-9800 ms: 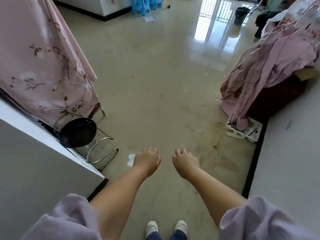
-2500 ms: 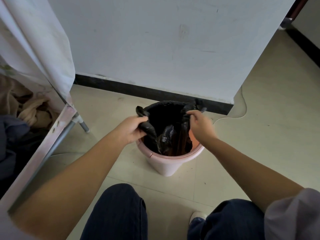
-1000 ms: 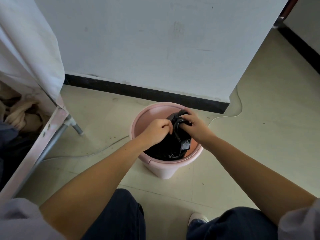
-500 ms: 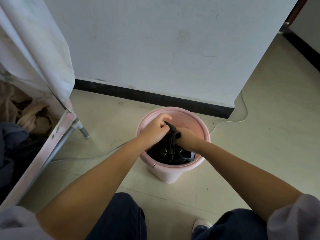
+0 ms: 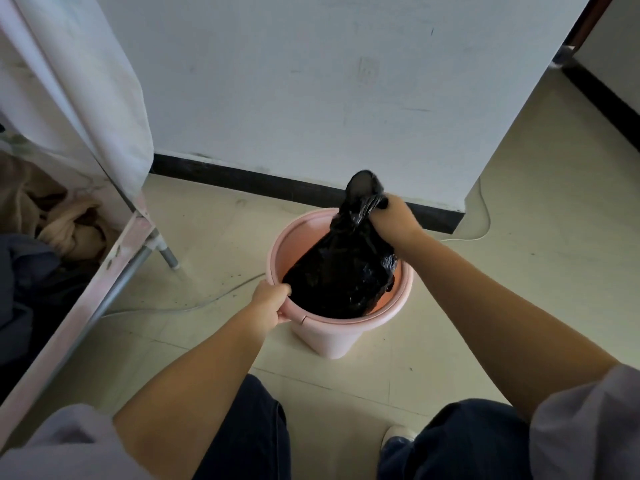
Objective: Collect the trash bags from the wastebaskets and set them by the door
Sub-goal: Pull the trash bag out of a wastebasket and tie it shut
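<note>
Right hand is fisted round the gathered neck of the black trash bag, so the mouth stays closed and nothing spills on the lift. The bag's bulk sits partly inside the pink bin, w/ the neck raised above the rim. Left hand grips the bin's near rim, fingers curled over the edge, prob. to pin it to the floor so it doesn't rise w/ the bag. Can't tell if the bag's bottom is clear of the bin.

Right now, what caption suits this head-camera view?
Right hand lifts the black trash bag from the pink wastebasket; left hand steadies it.
</note>
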A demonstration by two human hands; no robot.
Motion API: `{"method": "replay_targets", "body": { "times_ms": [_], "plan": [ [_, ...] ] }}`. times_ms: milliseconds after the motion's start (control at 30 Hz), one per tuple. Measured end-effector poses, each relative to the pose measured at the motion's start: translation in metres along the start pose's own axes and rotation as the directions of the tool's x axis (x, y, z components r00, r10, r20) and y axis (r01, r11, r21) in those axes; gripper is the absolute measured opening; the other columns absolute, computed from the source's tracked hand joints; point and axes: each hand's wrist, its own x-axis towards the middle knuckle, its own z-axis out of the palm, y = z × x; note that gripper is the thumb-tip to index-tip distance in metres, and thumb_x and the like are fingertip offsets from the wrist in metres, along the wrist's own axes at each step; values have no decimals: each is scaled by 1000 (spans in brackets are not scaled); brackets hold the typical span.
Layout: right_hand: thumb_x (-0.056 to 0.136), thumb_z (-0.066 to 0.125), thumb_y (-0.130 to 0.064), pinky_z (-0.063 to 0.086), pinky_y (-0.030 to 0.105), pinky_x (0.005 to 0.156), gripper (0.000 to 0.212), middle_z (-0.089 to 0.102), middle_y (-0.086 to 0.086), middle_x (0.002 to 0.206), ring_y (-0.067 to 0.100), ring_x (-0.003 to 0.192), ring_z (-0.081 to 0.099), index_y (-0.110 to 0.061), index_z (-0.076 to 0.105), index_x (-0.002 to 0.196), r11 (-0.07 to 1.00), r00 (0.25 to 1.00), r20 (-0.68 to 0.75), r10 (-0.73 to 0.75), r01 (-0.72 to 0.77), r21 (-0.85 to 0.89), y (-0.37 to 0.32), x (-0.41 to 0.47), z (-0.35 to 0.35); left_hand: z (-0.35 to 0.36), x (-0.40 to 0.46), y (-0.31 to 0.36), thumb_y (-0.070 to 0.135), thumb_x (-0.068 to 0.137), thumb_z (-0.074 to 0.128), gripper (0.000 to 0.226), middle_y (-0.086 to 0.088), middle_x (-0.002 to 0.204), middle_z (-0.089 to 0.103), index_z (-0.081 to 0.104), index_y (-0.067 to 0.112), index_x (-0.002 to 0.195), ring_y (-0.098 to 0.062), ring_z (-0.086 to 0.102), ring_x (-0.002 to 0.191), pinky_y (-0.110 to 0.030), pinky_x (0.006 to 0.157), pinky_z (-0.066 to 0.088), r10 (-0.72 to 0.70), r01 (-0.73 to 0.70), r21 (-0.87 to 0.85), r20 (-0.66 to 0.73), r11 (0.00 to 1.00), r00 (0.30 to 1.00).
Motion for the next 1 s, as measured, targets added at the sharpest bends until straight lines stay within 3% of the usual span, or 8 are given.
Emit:
{"method": "replay_targets", "body": {
  "times_ms": [100,233,333,533,667,733,833,1000],
  "plan": [
    [88,49,-10,47,36,74,13,62,13,83,21,80,56,-9,61,84,982,997,-71,18,-4,190,-22,8,-19,-7,-3,2,-1,87,49,44,-20,128,54,47,7,130,-38,57,110,-45,64,54,0,-4,-60,-58,998,998],
    [86,56,-9,54,45,84,12,67,9,85,24,83,63,-13,65,80,938,990,-141,-31,78,338,-55,9,-54,-16,-2,6,-4,88,47,47,-19,133,50,44,6,134,-40,52,119,-52,79,51,11,-31,-188,-107,982,994],
    [87,54,-4,55,42,83,13,66,8,82,24,82,64,-10,64,82,912,978,-191,-83,152,381,-80,2,-83,-19,0,5,-2,88,49,51,-20,136,47,41,6,137,-41,50,120,-57,90,50,9,-52,-264,-164,963,986],
    [85,55,-2,56,37,76,14,65,6,75,21,73,64,-10,63,76,884,951,-262,-166,261,388,-105,-6,-123,-15,2,6,-7,85,45,52,-18,135,49,43,5,135,-38,51,119,-57,89,49,0,-101,-405,-242,909,970],
    [79,58,-14,54,45,79,12,66,17,88,23,82,60,-9,68,84,972,954,-282,-101,155,178,-76,1,-116,-14,4,7,-4,86,49,52,-17,138,45,40,6,136,-36,49,122,-57,90,49,-16,-95,-414,-257,905,966],
    [83,54,-14,48,37,72,16,63,14,84,20,78,56,-4,67,87,996,955,-291,-50,69,53,-44,4,-101,-13,6,8,-2,87,52,52,-16,140,44,40,7,137,-37,48,123,-58,91,49,-28,-84,-417,-256,905,966],
    [84,48,-17,47,41,71,22,61,16,77,24,72,53,2,60,81,994,965,-257,44,-69,-90,14,4,-76,-13,11,3,7,89,57,50,-17,139,44,41,10,136,-38,50,120,-56,86,52,-53,-53,-441,-225,896,973],
    [89,45,-11,41,36,70,21,55,6,72,25,79,54,-14,53,70,963,929,-264,261,-269,5,114,-12,-46,-8,14,-4,20,91,57,52,-16,137,45,39,16,138,-36,53,116,-50,87,53,-70,-40,-467,-217,884,974]
  ]
}}
